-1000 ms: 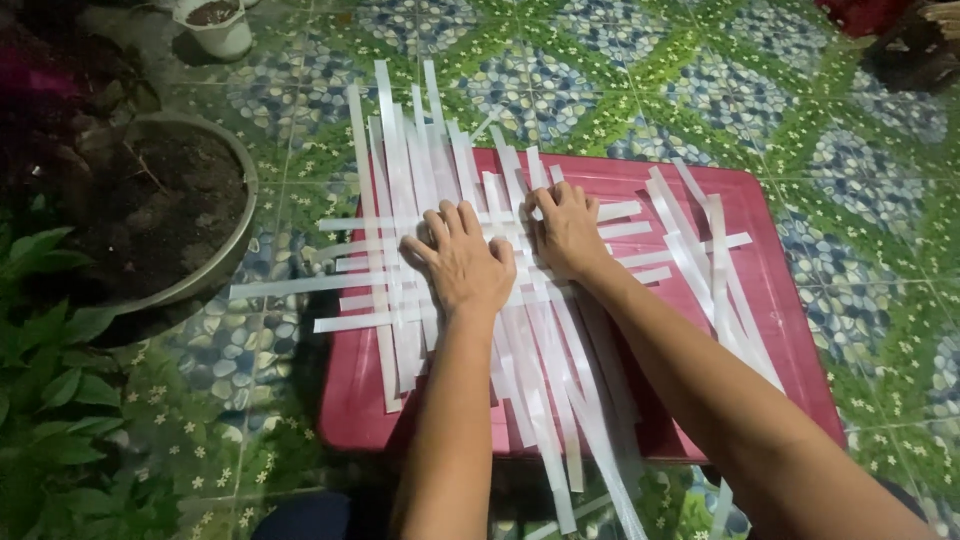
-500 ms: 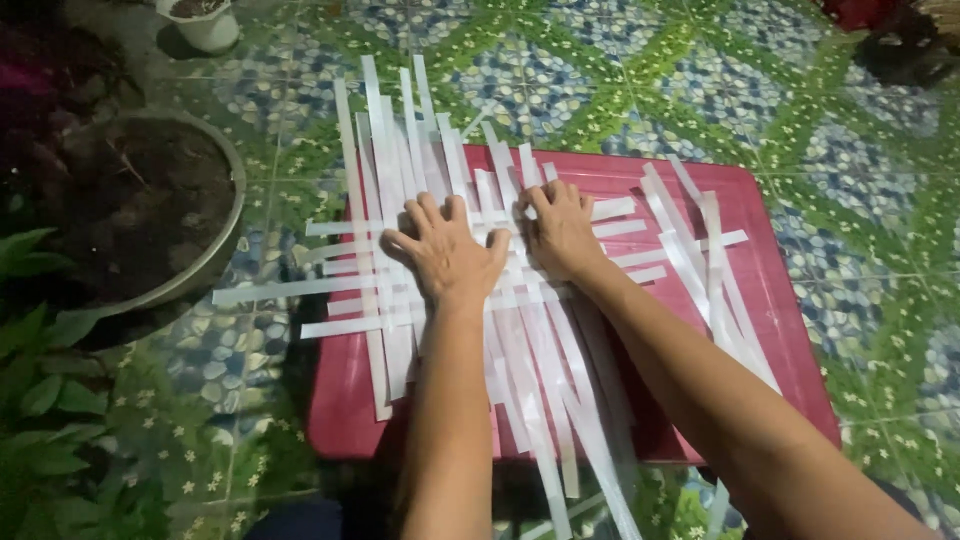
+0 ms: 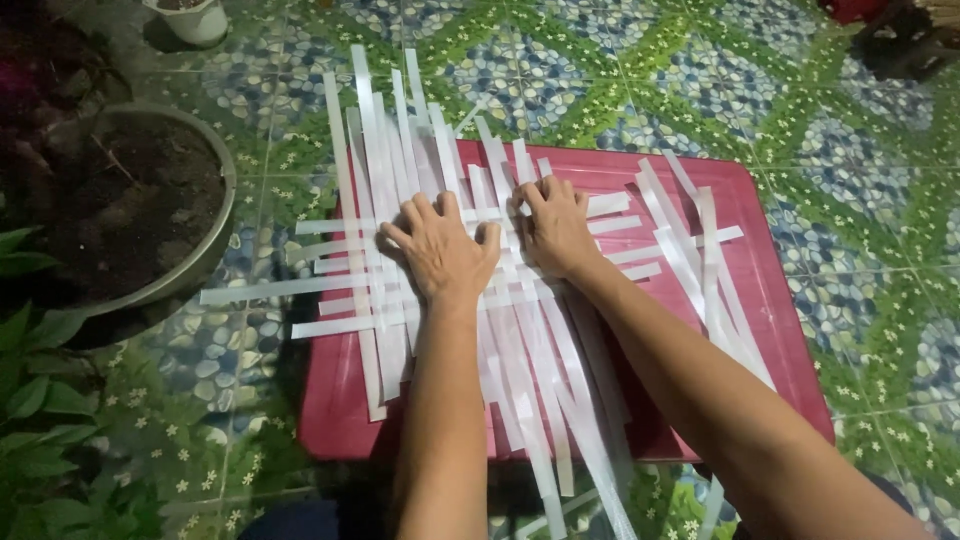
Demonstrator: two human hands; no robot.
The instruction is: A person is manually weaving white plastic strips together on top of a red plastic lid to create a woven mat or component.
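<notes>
Several long white strips [image 3: 380, 190] lie crossed in a loose weave on a red flat board [image 3: 770, 300] set on the tiled floor. My left hand [image 3: 440, 250] presses flat on the woven middle, fingers spread. Just to its right, my right hand [image 3: 552, 225] rests on the strips with its fingertips curled at a lengthwise strip near the board's far edge. Whether those fingers pinch the strip is not clear. A separate bundle of loose white strips [image 3: 705, 270] lies on the right part of the board.
A large round pot of dark soil [image 3: 130, 210] stands at the left, touching the ends of the crosswise strips. Green leaves [image 3: 40, 400] fill the lower left. A small white pot [image 3: 190, 18] sits at the top left. Patterned green and blue tiles [image 3: 600, 90] surround the board.
Both hands have stayed on the weave, with the left hand's fingers spreading a little wider. The view has shifted slightly, so the board sits a bit lower in frame.
</notes>
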